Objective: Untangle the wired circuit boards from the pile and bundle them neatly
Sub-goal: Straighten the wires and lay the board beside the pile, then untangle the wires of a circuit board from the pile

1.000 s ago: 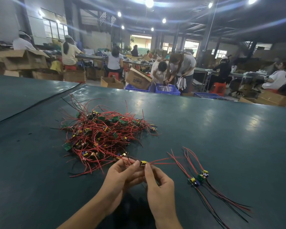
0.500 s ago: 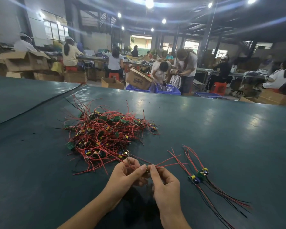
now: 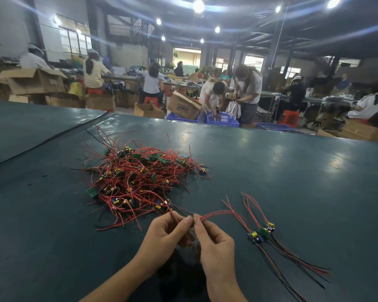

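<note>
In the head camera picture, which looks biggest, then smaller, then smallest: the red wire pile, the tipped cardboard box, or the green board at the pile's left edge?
1. wire pile
2. cardboard box: it sits far back, so it only looks smaller; real size unsure.
3. green board: clearly smallest.

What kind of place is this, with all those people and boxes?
Most likely a factory or assembly workshop. A pile of wired circuit boards lies on a long dark table, other workers sort parts at benches behind, and cardboard boxes and blue crates stand around.
</note>
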Demonstrator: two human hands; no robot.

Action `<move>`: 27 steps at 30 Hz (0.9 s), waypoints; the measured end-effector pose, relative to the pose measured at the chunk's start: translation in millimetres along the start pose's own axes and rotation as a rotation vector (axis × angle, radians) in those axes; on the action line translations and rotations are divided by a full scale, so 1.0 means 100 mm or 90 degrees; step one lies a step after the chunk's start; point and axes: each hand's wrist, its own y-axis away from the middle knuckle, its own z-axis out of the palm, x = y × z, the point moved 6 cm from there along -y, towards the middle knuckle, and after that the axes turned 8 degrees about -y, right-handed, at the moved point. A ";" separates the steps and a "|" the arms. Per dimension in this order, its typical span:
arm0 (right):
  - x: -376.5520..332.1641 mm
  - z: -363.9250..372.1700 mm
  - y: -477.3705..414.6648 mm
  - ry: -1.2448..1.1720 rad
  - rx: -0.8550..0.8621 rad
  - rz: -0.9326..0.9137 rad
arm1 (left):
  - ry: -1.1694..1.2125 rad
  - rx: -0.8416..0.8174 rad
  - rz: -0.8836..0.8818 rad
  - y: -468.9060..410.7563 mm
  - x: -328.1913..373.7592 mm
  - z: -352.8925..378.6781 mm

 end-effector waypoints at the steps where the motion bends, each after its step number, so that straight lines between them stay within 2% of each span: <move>1: -0.01 0.03 0.01 -0.014 -0.019 0.001 | 0.010 0.004 -0.003 0.00 0.00 -0.01; 6: -0.01 0.07 0.01 -0.058 -0.028 -0.008 | 0.018 0.010 -0.004 -0.01 0.00 -0.01; 10: 0.01 0.08 0.01 -0.118 -0.048 0.007 | 0.014 -0.024 -0.018 0.00 -0.01 0.02; 14: 0.03 0.03 -0.02 -0.085 -0.030 0.013 | -0.015 -0.033 -0.007 0.00 0.00 0.04; 19: 0.06 -0.15 -0.13 -0.122 0.081 0.099 | -0.073 -0.008 0.028 0.00 0.05 0.05; 23: -0.04 -0.35 -0.25 -0.135 0.150 0.091 | -0.082 0.005 0.039 -0.01 0.10 0.06; 27: -0.18 -0.53 -0.35 -0.211 0.191 0.075 | -0.073 0.002 0.041 0.00 0.12 0.03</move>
